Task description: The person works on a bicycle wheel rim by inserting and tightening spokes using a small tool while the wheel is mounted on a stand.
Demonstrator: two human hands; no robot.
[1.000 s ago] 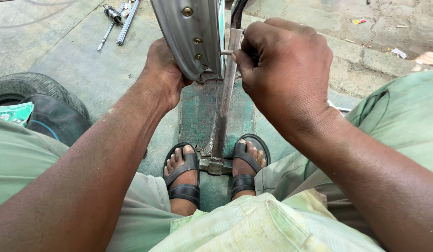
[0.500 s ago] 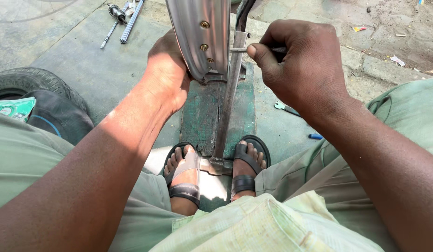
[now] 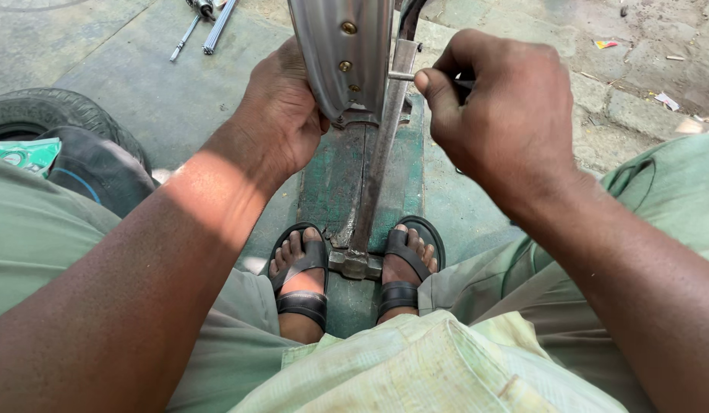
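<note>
A shiny metal wheel rim (image 3: 347,57) with brass spoke nipples stands upright in a steel stand (image 3: 379,164) bolted to a green base plate (image 3: 335,183). My left hand (image 3: 282,115) grips the rim's left edge from behind. My right hand (image 3: 499,115) pinches a thin metal tool (image 3: 404,76) whose tip points at the rim beside the stand's upright bar. Both feet in black sandals (image 3: 301,268) rest on the base plate, one on each side of the upright.
A black tyre (image 3: 52,115) with a green packet (image 3: 22,155) lies at the left. Metal rods and tools (image 3: 205,27) lie on the concrete floor at the top left. Cracked paving with litter stretches to the top right.
The rim has shifted slightly and the view has tilted. My right hand has moved a little right and lower, still pinching the tool against the rim.
</note>
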